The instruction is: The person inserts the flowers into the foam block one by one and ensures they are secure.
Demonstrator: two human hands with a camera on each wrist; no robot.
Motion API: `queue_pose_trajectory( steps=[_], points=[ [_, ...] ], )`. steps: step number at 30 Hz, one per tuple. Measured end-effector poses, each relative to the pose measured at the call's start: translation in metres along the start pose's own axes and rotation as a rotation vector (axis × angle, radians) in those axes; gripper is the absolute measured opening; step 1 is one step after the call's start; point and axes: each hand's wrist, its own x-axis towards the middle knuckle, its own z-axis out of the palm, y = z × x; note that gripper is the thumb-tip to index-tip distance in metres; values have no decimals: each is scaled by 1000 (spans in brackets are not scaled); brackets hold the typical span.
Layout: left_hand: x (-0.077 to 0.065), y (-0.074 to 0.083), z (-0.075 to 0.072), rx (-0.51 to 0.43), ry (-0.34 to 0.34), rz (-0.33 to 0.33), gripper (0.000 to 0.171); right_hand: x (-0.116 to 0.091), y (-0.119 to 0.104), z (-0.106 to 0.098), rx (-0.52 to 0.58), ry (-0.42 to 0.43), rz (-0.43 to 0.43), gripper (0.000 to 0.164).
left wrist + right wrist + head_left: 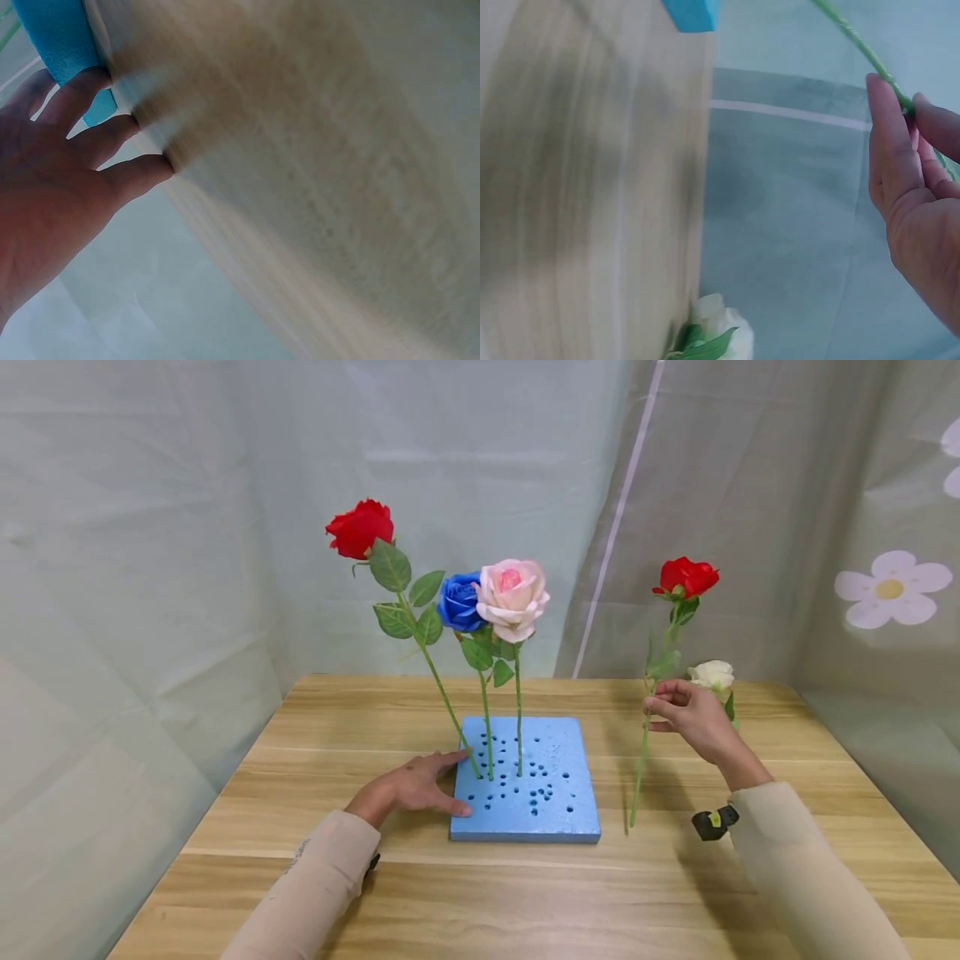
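My right hand [693, 718] pinches the green stem of a red rose [686, 577] between thumb and fingers. The rose stands nearly upright, its lower stem end beside the board. In the right wrist view the stem [859, 46] runs out of the fingertips. My left hand [416, 783] rests at the left edge of a blue perforated foam board [555, 752], fingers spread and thumb on its top. Stuck in the board are a leaning red rose [363, 529], a blue rose [459, 602] and a pale pink rose [517, 602]. The pink bloom partly covers the blue one.
A white rose [712, 674] lies on the wooden table [300, 893] at the back right, partly hidden behind my right hand. Grey-green curtains [450, 460] hang behind the table and on both sides; the right one has printed flowers.
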Motion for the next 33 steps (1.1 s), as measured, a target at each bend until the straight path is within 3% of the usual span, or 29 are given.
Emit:
queue_pose_trajectory(
  steps=[8, 22, 33],
  points=[
    [-1, 1, 0, 1, -3, -3, 102, 6, -16, 10, 35, 43, -100, 40],
    [0, -3, -1, -11, -14, 22, 102, 24, -39, 48, 181, 74, -245, 21],
    [2, -4, 1, -6, -5, 42, 102, 32, -51, 71, 179, 58, -262, 21]
  ],
)
